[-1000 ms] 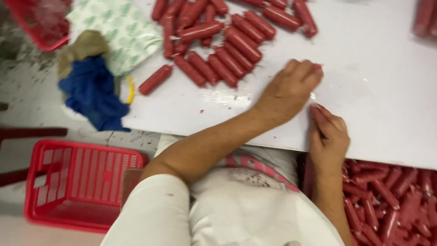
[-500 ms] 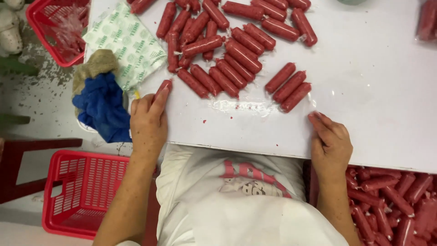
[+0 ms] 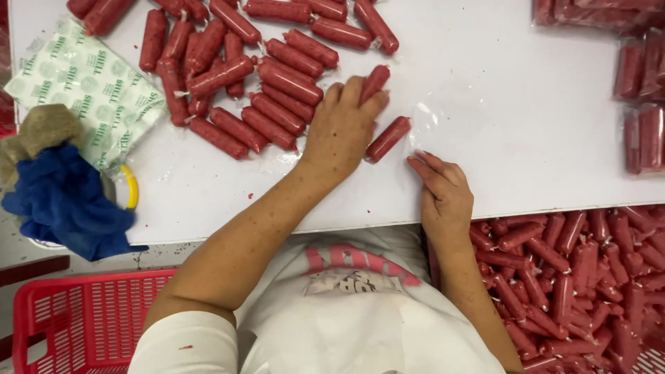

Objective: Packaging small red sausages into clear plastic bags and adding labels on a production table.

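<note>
The left hand [image 3: 341, 131] lay palm down on the white table [image 3: 499, 90], fingers bent over a few red sausages [image 3: 375, 82] gathered beneath them; one sausage end poked out past the fingertips at about one o'clock from the knuckles, so the hand was cupped over them rather than clenched tight. Just beside that hand, at about three o'clock, a single loose sausage [image 3: 387, 139] lay tilted on the table, touching or nearly touching the hand's edge. The right hand [image 3: 443, 196] rested at about five o'clock from the left one, near the table's front edge, its fingertips pinching or pressing the lower corner of a clear plastic bag [image 3: 426, 121] that lay flat on the table; whether the fingers gripped the film or only pinned it down could not be told. At ten to eleven o'clock from the left hand spread a loose pile of sausages [image 3: 235, 69], lying at mixed angles. Farther out at nine o'clock lay a green-and-white printed packet [image 3: 83, 90], and below it a blue cloth [image 3: 62, 201] bunched with a tan one over a yellow-rimmed container. At two o'clock, along the table's far right, sat filled clear bags of sausages [image 3: 641, 104]. Below the table edge, a heap of sausages [image 3: 575, 277] filled a bin at four o'clock, and a red plastic basket [image 3: 76, 318] stood at seven o'clock.
</note>
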